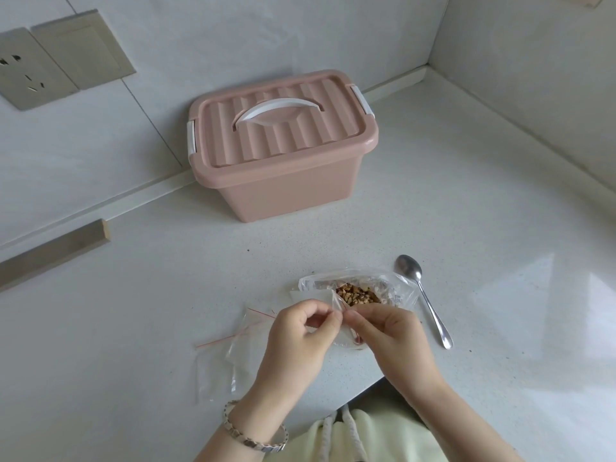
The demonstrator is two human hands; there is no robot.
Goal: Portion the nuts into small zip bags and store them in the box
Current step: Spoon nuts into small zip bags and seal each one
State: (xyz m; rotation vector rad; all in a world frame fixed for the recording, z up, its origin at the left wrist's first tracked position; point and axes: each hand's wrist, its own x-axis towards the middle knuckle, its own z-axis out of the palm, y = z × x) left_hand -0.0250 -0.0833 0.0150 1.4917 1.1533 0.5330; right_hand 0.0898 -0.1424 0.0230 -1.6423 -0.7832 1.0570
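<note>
A pink lidded box (283,146) with a white handle stands shut at the back of the white counter. In front of me lies a large clear bag of chopped nuts (358,291), its mouth open. My left hand (300,331) and my right hand (393,331) both pinch the top of a small clear zip bag (341,323) held just in front of the nut bag. Empty small zip bags (226,355) with red seal strips lie left of my left hand.
A metal spoon (423,298) lies right of the nut bag. A wooden strip (53,253) rests at the left by the wall. Wall sockets (36,68) sit at upper left. The counter's front edge (360,395) runs just below my hands.
</note>
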